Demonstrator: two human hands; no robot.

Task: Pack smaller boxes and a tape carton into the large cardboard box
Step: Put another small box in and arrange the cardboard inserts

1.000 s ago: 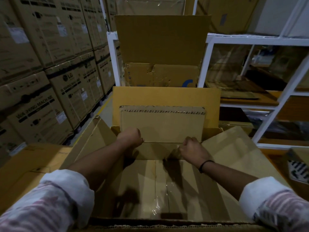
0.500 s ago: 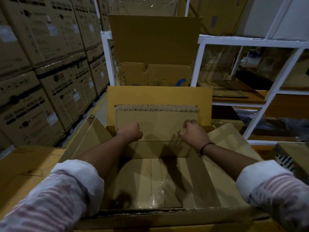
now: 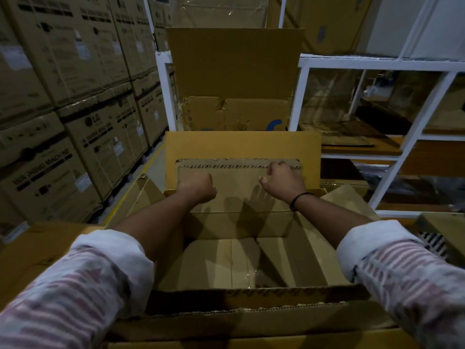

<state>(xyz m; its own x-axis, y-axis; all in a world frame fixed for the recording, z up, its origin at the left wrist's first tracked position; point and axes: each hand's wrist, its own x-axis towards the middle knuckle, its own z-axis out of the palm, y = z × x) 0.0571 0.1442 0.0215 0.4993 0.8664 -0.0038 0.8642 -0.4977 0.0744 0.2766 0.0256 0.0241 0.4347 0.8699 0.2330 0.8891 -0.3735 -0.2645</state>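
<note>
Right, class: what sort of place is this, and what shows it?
Most likely a warehouse or stockroom: stacked LG washing machine cartons on the left, white metal shelving on the right, and the large open cardboard box.

Left hand (image 3: 197, 185) fingers hidden; right hand (image 3: 283, 183) grip unclear; sleeves (image 3: 100, 278) cropped.

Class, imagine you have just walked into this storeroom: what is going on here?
A person leans over a large open cardboard box, both arms stretched into it. The left hand rests, fingers curled, against a cardboard panel standing at the box's far side. The right hand curls its fingers at that panel's top edge. The box floor shows only bare taped cardboard, so nothing is packed yet. Stacked cartons stand to the left, a white shelf rack to the right.
</note>
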